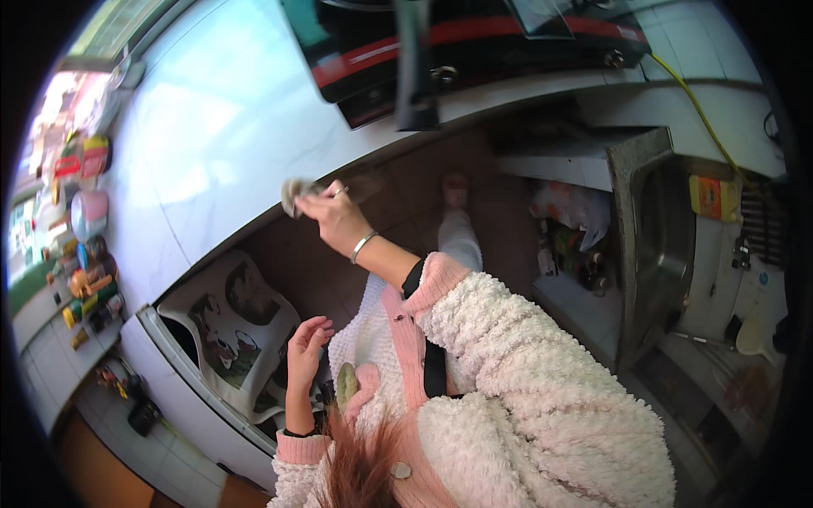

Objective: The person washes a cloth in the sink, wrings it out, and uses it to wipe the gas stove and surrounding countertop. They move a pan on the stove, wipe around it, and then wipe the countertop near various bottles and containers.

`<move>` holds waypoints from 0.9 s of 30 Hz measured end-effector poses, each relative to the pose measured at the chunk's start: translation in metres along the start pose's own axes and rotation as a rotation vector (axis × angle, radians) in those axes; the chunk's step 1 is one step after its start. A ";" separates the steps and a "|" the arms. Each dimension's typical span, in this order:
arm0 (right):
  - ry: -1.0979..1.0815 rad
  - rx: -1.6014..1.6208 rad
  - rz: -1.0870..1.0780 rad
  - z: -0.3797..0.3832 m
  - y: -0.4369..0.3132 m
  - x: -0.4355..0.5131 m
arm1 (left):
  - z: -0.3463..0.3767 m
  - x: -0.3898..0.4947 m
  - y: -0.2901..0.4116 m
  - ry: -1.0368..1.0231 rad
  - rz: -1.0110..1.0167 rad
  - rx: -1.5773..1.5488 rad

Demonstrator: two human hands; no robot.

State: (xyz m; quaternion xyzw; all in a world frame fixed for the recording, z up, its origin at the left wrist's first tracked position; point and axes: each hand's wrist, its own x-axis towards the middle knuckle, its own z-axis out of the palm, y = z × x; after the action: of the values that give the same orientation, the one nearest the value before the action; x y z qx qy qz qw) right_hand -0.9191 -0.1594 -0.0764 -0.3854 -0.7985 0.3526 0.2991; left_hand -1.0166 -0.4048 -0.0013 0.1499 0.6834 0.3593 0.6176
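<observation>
My right hand (336, 219), with a ring and a silver bracelet, grips a bunched greyish cloth (294, 198) at the front edge of the white tiled counter (209, 146). The cloth is slightly blurred, and whether it touches the counter I cannot tell. My left hand (308, 349) holds nothing; it is raised in front of my fluffy pink and white jacket, with its fingers loosely curled and apart. Below the counter, to the left of that hand, hangs a printed cloth cover (235, 324).
A black gas stove (470, 51) with a red stripe stands on the counter, a blurred handle jutting past its front. Bottles and jars (92, 273) line the far left. At right are a metal sink (660, 254), a yellow hose (698, 114) and a shelf holding plastic bags (571, 209).
</observation>
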 end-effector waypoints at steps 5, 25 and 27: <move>-0.381 0.721 0.409 0.019 -0.065 -0.016 | -0.030 -0.012 0.001 0.290 0.248 0.051; 0.105 0.469 -0.178 -0.118 -0.205 0.228 | -0.182 0.012 0.296 0.561 0.648 0.783; 0.199 0.330 -0.325 -0.130 -0.213 0.251 | -0.192 0.015 0.338 0.608 0.908 0.518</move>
State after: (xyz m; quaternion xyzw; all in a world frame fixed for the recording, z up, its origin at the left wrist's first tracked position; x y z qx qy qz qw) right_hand -1.0397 -0.0060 0.2189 -0.2309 -0.7482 0.3860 0.4879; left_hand -1.2828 -0.2186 0.2119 0.4626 0.7623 0.4356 0.1231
